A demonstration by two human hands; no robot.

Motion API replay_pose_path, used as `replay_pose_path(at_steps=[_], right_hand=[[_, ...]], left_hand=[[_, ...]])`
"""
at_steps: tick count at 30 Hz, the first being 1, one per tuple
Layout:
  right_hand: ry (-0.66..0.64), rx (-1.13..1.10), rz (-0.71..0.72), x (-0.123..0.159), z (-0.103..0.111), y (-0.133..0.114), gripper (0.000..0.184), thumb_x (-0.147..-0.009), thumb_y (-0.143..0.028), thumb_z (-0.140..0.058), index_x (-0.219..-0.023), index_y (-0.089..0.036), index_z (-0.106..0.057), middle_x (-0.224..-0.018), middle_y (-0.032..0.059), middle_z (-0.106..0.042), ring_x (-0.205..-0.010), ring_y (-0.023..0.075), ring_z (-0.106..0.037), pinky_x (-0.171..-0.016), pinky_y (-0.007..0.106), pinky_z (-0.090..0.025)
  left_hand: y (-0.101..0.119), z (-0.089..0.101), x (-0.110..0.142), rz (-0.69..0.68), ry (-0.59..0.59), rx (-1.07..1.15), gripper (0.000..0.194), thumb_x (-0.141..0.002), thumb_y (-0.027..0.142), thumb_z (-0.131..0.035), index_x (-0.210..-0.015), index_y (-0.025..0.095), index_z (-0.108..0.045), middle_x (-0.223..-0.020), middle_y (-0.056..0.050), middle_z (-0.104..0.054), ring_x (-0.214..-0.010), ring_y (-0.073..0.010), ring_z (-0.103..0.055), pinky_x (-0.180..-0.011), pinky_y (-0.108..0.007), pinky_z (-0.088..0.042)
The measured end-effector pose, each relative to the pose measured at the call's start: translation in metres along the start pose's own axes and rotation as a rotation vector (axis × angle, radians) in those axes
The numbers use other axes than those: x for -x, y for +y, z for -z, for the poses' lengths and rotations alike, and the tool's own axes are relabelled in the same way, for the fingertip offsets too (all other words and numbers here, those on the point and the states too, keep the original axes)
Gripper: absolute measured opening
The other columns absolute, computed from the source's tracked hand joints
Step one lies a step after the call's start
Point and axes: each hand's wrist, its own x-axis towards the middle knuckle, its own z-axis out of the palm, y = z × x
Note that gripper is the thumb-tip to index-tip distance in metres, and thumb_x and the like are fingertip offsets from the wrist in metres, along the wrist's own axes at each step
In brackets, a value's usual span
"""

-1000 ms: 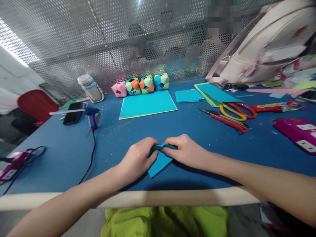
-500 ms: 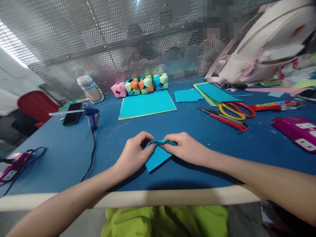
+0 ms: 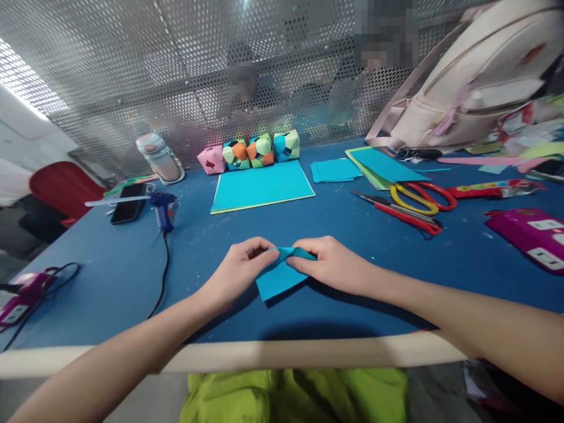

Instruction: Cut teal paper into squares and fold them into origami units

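Between my two hands is a small piece of blue paper point(image 3: 282, 279), raised slightly above the table near its front edge. Its far edge is partly folded over toward me. My left hand point(image 3: 247, 264) pinches the paper's far left part between thumb and fingers. At the far right part, my right hand point(image 3: 326, 261) pinches it the same way, thumb on the near side. The fingertips behind the paper are hidden. Beyond the hands lies a large blue sheet point(image 3: 264, 187) on a yellow-green one, with several folded paper balls point(image 3: 261, 151) behind it.
To the left are a blue glue gun point(image 3: 164, 211) with its cord, a phone point(image 3: 129, 203) and a bottle point(image 3: 159, 157). Small blue sheets point(image 3: 335, 170), scissors point(image 3: 418, 198), a utility knife point(image 3: 408, 217) and a purple power strip point(image 3: 529, 235) lie right. A backpack point(image 3: 467, 88) stands behind.
The folded far edge of the blue paper has shifted slightly under my thumbs, and its near corner has lifted a little. Both hands keep their pinch.
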Motion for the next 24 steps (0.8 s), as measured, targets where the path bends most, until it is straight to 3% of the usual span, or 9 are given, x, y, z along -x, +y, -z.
replay_pose_path(at_steps=[4,8,14,24], right_hand=[[0.070,0.032,0.088,0.0004,-0.0018,0.0047,0.019,-0.083,-0.025,-0.054,-0.092,-0.018,-0.068,-0.081,0.0008,-0.068,-0.072,0.0137,-0.058,-0.066,0.025,-0.042],[0.147,0.049,0.158,-0.0004,-0.0026,0.0084,0.022,-0.082,-0.023,-0.055,-0.101,-0.019,-0.067,-0.101,0.0045,-0.071,-0.090,0.0180,-0.064,-0.078,0.028,-0.045],[0.147,0.035,0.166,-0.0004,-0.0011,0.0052,0.019,-0.083,-0.018,-0.052,-0.089,-0.019,-0.070,-0.085,0.0015,-0.073,-0.074,0.0150,-0.063,-0.068,0.025,-0.044],[0.118,-0.104,0.066,-0.0022,0.0014,0.0018,0.021,-0.084,-0.021,-0.049,-0.085,-0.017,-0.070,-0.078,0.0017,-0.069,-0.072,0.0137,-0.060,-0.065,0.024,-0.043]], left_hand=[[0.0007,-0.0004,0.0002,-0.004,0.006,-0.019,0.026,-0.073,0.041,-0.064,-0.075,0.015,-0.063,-0.068,0.001,-0.057,-0.063,-0.0111,-0.049,-0.058,-0.023,-0.038],[0.0018,-0.0011,0.0005,0.003,0.017,-0.059,0.028,-0.073,0.043,-0.063,-0.076,0.015,-0.063,-0.070,0.000,-0.058,-0.064,-0.0123,-0.049,-0.058,-0.023,-0.039],[0.0025,-0.0016,0.0006,-0.007,0.012,-0.114,0.026,-0.074,0.042,-0.062,-0.075,0.016,-0.064,-0.069,0.000,-0.060,-0.064,-0.0129,-0.050,-0.060,-0.024,-0.040],[0.0008,0.0006,-0.0007,-0.061,0.005,-0.165,0.024,-0.076,0.039,-0.062,-0.078,0.016,-0.065,-0.068,0.001,-0.060,-0.064,-0.0120,-0.050,-0.059,-0.024,-0.039]])
